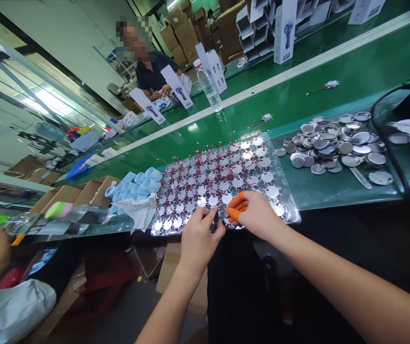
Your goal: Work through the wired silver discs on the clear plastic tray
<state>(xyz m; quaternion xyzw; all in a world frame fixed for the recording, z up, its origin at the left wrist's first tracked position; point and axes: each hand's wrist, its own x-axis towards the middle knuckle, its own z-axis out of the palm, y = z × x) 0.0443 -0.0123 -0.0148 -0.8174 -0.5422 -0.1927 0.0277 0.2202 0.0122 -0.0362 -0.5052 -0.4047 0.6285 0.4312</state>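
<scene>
My left hand (202, 235) is at the near edge of a clear tray (292, 212), thumb and fingers pinched around a small dark piece that I cannot make out. Just to its right is my right hand (253, 212), with orange finger covers (238, 206) on several fingers. Those fingers are curled together, and anything between them is hidden. Rows of round, silvery parts (236, 182) with toothed edges and thin red and black wires cover the tray beneath and beyond both hands.
Loose metal discs (328, 143) lie piled at right beside a black cable (393, 157). Light blue cups (133, 186), crumpled tissue (142, 212) and a bottle (79, 212) stand left. Across the green bench are a water bottle (208, 88), white boxes and a person (154, 71). Another person's sleeve (15, 303) shows lower left.
</scene>
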